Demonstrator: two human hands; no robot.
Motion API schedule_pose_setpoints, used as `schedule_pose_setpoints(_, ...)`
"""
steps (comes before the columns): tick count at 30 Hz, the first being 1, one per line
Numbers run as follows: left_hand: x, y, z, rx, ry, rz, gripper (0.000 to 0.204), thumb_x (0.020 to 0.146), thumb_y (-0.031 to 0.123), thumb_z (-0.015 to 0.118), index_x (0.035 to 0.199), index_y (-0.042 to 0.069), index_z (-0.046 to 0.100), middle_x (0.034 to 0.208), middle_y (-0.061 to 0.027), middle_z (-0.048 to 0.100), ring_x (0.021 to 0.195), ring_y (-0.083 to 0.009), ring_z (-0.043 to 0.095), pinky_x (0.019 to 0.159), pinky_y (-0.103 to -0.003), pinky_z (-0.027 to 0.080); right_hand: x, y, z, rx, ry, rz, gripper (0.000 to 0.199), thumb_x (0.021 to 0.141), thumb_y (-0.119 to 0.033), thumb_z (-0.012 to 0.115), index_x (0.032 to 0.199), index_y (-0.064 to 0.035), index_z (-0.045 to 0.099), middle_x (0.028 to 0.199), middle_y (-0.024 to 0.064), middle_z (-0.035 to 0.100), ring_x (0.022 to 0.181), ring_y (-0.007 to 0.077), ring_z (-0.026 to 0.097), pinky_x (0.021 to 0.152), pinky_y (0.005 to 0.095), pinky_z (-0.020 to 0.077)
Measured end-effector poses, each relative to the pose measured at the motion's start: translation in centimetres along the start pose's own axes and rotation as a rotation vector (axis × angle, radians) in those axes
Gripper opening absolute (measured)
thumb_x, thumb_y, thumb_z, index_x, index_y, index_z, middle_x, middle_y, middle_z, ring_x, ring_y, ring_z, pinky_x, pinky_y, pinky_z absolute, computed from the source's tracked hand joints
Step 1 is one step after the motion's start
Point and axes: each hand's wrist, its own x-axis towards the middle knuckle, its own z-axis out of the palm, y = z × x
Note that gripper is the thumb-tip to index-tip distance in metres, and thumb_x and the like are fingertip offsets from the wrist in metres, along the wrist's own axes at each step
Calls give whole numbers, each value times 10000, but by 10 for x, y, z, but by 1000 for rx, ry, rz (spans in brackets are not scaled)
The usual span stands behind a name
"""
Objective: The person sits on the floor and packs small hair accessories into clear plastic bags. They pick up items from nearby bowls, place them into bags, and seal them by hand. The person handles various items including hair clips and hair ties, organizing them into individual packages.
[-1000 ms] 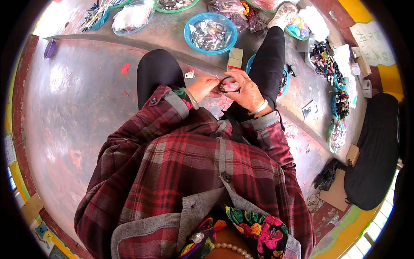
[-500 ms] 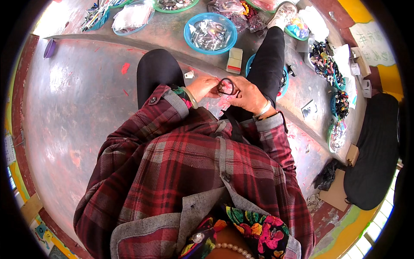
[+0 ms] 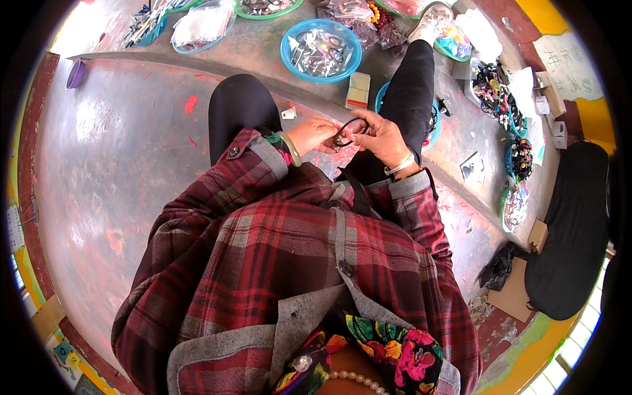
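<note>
Black cord loop [image 3: 347, 130] being pinched between closed left hand [image 3: 314, 135] and right hand [image 3: 380, 137], hovering above knees, near blue bowl [image 3: 289, 41].

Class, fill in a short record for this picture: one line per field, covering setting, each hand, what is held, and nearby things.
Setting: person seated on a worn floor, legs stretched out
Left hand: grips a dark loop at one side
Right hand: grips the loop from the other side
Wrists: pale bangle on left, light band on right
Ahead: blue bowl of small packets, small box
To the right: trays of dark beads
Clothing: red plaid jacket
</note>
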Motion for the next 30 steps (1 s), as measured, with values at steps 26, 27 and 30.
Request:
schedule_pose_setpoints(26, 0, -2, 2, 71, 28, -8, 232, 850, 187, 467, 950, -2, 558, 854, -85, 573, 795, -176, 579, 725, -329, 504, -3, -18, 2, -282, -6, -111, 217, 764, -112, 601, 966, -32, 612, 719, 66, 599, 602, 109, 559, 523, 240, 446)
schedule_pose_setpoints(27, -1, -2, 3, 64, 28, -2, 232, 850, 188, 467, 946, -2, 559, 849, -85, 573, 791, -176, 579, 723, -328, 504, -3, -13, 2, -319, 22, -161, 205, 759, -116, 598, 946, -36, 618, 723, 77, 601, 613, 136, 569, 536, 252, 449)
schedule_pose_setpoints(30, 1, -2, 0, 63, 18, -45, 237, 853, 193, 465, 952, -1, 561, 845, -81, 572, 782, -173, 577, 720, -324, 504, 0, -6, 3, -485, 90, -283, 175, 741, -126, 590, 892, -46, 628, 751, 108, 606, 651, 216, 588, 574, 291, 457)
